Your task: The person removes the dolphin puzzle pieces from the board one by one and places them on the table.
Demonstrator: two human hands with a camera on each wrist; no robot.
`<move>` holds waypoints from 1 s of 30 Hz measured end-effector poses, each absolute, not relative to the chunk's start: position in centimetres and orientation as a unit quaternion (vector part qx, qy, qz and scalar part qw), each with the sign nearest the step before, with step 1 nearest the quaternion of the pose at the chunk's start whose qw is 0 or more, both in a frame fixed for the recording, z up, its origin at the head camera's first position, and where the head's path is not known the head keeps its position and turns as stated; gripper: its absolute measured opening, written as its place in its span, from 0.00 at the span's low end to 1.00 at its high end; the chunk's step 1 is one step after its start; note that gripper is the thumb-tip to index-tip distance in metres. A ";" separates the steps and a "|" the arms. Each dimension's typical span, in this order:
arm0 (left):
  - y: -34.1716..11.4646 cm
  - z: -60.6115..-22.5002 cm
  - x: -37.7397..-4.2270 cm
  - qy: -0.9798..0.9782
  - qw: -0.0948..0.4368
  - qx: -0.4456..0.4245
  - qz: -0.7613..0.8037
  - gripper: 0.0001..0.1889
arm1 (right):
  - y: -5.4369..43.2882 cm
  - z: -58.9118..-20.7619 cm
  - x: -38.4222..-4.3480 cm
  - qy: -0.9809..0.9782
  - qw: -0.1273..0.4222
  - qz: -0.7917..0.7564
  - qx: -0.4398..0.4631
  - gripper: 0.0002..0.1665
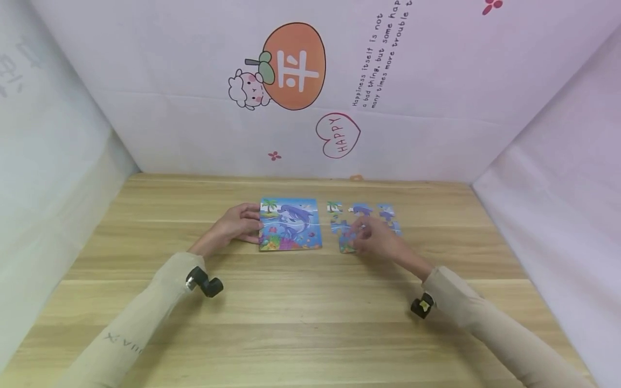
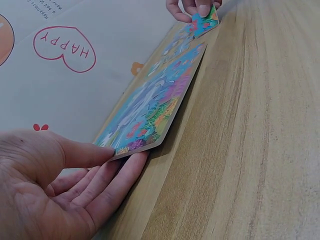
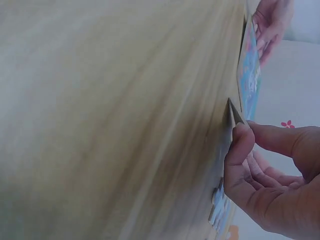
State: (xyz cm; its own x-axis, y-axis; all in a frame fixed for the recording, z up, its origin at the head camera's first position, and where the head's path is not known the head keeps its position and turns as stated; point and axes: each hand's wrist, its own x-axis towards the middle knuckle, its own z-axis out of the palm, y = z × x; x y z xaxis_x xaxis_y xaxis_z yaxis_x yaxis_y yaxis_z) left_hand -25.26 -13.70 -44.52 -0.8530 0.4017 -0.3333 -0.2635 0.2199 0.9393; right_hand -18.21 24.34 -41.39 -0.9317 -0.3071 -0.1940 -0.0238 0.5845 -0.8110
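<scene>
My left hand (image 1: pixel 237 223) grips the left edge of a square picture board (image 1: pixel 291 223) printed with a dolphin. In the left wrist view the thumb lies on top of the board and the fingers are beneath, tilting its near edge off the table. To the right, my right hand (image 1: pixel 380 237) pinches a puzzle piece (image 2: pixel 205 23) with coral colours between thumb and fingers. The right wrist view shows this piece (image 3: pixel 237 114) tilted, one corner close to the tabletop. Around that hand lie several loose puzzle pieces (image 1: pixel 361 208) with matching dolphin artwork, partly hidden by it.
Both hands work over a wood-grain table (image 1: pixel 301 312). Behind it rises a white printed backdrop (image 1: pixel 194 129), with white cloth walls (image 1: pixel 558 161) at both sides. Each sleeve carries a small black wrist device (image 1: pixel 206 283).
</scene>
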 end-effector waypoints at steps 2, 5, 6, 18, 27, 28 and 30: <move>-13.7 -44.5 -25.2 0.734 0.266 0.049 0.622 0.38 | 24.1 -41.5 -18.0 0.875 0.166 -0.446 -0.091 0.14; -13.7 -44.4 -25.1 0.734 0.267 0.051 0.623 0.38 | 23.7 -41.8 -18.0 0.874 0.172 -0.445 -0.092 0.14; -13.7 -44.4 -25.0 0.734 0.267 0.051 0.622 0.38 | 23.6 -41.9 -18.0 0.875 0.173 -0.443 -0.092 0.14; -13.8 -44.5 -24.9 0.730 0.266 0.058 0.627 0.37 | 23.0 -42.2 -18.0 0.914 0.155 -0.364 -0.094 0.13; -13.8 -44.5 -25.0 0.733 0.265 0.049 0.625 0.39 | 23.1 -42.6 -18.4 0.934 0.120 -0.314 -0.122 0.16; -13.8 -44.5 -25.0 0.731 0.266 0.050 0.626 0.39 | 23.1 -42.6 -18.4 0.933 0.121 -0.315 -0.123 0.17; -13.8 -44.6 -24.9 0.730 0.267 0.052 0.627 0.38 | 23.1 -42.6 -18.5 0.934 0.118 -0.316 -0.120 0.17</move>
State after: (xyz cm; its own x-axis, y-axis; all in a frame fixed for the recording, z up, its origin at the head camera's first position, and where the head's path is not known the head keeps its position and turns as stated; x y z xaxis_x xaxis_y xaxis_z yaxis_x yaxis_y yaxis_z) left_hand -24.94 -13.81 -44.59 -0.8521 0.4104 -0.3248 -0.2595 0.2075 0.9432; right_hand -18.47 23.08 -42.59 -0.9434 -0.2990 -0.1437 -0.1504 0.7714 -0.6183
